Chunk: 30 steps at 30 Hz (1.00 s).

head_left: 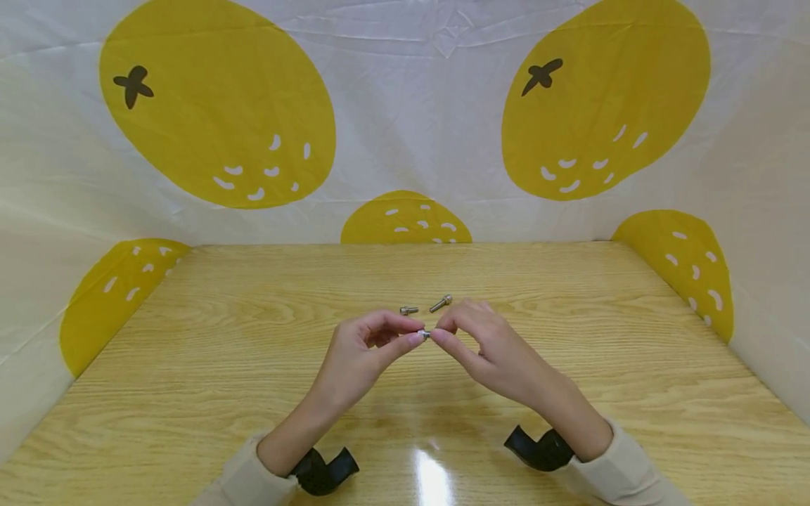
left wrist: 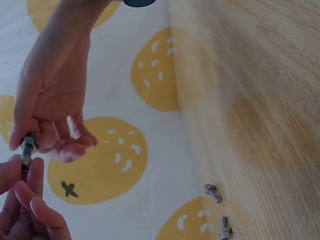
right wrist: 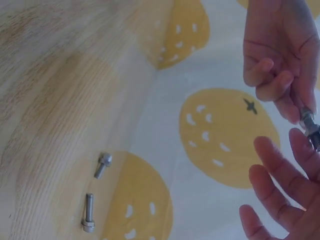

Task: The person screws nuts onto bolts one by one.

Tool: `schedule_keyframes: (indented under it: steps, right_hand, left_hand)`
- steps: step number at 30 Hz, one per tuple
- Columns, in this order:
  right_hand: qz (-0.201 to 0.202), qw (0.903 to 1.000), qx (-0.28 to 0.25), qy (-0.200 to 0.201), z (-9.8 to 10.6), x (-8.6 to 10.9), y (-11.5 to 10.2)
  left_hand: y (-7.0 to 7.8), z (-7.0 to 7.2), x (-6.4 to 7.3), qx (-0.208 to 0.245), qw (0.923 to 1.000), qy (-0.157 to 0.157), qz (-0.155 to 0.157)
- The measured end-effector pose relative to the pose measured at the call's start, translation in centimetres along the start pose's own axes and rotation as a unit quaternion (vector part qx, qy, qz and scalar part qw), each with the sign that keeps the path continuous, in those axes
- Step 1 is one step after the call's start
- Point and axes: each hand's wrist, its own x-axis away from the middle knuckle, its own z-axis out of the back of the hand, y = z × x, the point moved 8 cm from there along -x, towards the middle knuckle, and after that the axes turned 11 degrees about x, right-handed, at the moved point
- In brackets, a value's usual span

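Note:
A small metal bolt is held between both hands above the table, with a nut visible on its threads in the left wrist view. My left hand pinches one end of the bolt between thumb and forefinger. From the other side, my right hand pinches the nut end with thumb and forefinger. Its remaining fingers spread loosely in the right wrist view. Beyond the hands lie two more bolts, a left one and a right one, each with a nut on its shank.
The wooden table runs back to a white cloth printed with yellow fruit, which also hangs at both sides. A black band sits at the left wrist and another black band at the right.

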Motion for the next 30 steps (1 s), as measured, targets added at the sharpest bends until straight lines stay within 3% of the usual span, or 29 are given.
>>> schedule_keyframes:
  steps: [7, 14, 16, 22, 30]
  right_hand:
    - [-0.056, 0.9981, -0.005, -0.025, 0.0, 0.2, 0.5]
    - [0.044, 0.9985, -0.005, 0.031, 0.7, 0.1, -0.5]
    - [0.056, 0.9977, -0.003, 0.039, 0.8, 0.1, -0.6]
    - [0.06, 0.9969, -0.004, 0.05, 0.9, 0.1, -0.7]
    - [0.024, 0.9991, -0.001, 0.035, 0.4, 0.0, -0.2]
  left_hand:
    - [-0.1, 0.1, 0.0, -0.004, 0.9999, 0.005, 0.008]
    - [-0.1, 0.2, 0.0, -0.008, 0.9999, 0.009, 0.009]
    - [-0.1, 0.2, 0.0, -0.007, 0.9999, 0.008, 0.008]
    - [-0.1, 0.2, 0.0, -0.002, 1.0, 0.006, 0.004]
    - [0.0, 0.0, 0.0, 0.0, 1.0, -0.001, -0.001]
